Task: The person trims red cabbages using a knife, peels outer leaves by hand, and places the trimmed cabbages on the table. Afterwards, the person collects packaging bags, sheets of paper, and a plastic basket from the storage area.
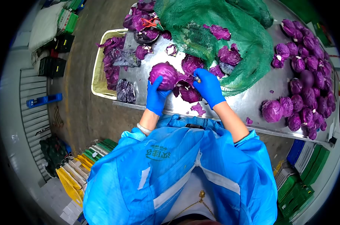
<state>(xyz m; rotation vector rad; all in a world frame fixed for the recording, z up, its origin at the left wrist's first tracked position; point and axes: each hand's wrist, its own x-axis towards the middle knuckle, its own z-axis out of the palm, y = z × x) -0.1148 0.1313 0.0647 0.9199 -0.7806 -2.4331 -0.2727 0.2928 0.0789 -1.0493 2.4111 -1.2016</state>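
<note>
My left hand [157, 97], in a blue glove, is wrapped round the lower side of a round red cabbage [163, 75] above the metal table. My right hand [210, 89], gloved in blue too, is closed round a small knife [197, 79]; only part of it shows and the blade is hard to make out. Loose purple cabbage leaves [189, 93] lie between the two hands. Just beyond them, another red cabbage [192, 64] rests against a green mesh bag [248, 48].
A cream plastic crate [98, 71] full of leaves stands at the table's left edge. Trimmed red cabbages [307, 80] are heaped on the right of the metal table [248, 108]. More leaves [138, 20] lie at the far left. Stacked crates [307, 165] stand below right.
</note>
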